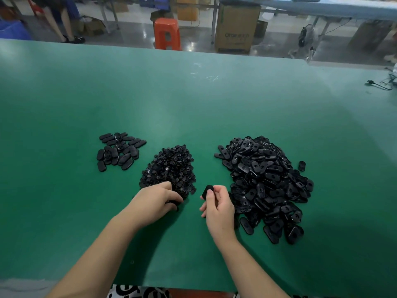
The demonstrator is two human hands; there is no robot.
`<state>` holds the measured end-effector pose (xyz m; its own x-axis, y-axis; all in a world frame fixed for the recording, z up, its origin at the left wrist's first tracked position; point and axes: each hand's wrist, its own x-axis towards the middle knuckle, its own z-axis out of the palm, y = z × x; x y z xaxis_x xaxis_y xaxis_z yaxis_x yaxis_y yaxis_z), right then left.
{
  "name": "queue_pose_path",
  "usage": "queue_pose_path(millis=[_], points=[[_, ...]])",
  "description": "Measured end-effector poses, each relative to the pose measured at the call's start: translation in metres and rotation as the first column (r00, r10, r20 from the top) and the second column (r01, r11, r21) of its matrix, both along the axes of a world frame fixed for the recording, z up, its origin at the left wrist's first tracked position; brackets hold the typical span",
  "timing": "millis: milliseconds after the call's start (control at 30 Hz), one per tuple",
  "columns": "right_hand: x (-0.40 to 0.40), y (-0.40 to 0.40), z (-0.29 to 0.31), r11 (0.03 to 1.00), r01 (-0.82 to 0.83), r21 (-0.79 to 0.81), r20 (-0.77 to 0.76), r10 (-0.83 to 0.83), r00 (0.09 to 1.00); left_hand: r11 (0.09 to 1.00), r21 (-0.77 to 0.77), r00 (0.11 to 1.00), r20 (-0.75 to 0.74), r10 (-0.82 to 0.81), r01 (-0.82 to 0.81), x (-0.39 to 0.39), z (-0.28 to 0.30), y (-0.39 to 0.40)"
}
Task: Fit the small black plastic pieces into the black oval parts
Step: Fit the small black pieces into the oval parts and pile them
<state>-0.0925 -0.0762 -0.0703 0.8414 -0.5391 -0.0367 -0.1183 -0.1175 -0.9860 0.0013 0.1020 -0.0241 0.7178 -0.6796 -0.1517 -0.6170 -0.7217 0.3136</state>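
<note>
A heap of small black plastic pieces lies in the middle of the green table. To its right is a large heap of black oval parts. A smaller group of oval parts lies flat at the left. My left hand rests at the near edge of the small-piece heap, fingers curled down into it; something dark shows under the fingertips, but what they hold is hidden. My right hand pinches one black oval part upright between thumb and fingers, just left of the big heap.
A single oval part lies apart at the right of the big heap. A black cable lies at the table's far right edge. Beyond the table stand an orange stool, a cardboard box and a person's legs.
</note>
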Motion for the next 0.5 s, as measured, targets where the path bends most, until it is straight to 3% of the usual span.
queue_pose_path(millis=[500], points=[[-0.001, -0.001, 0.004, 0.999, 0.003, 0.046, -0.003, -0.003, 1.0, 0.989, 0.121, 0.988, 0.117, -0.102, 0.088, -0.019, -0.003, -0.04]])
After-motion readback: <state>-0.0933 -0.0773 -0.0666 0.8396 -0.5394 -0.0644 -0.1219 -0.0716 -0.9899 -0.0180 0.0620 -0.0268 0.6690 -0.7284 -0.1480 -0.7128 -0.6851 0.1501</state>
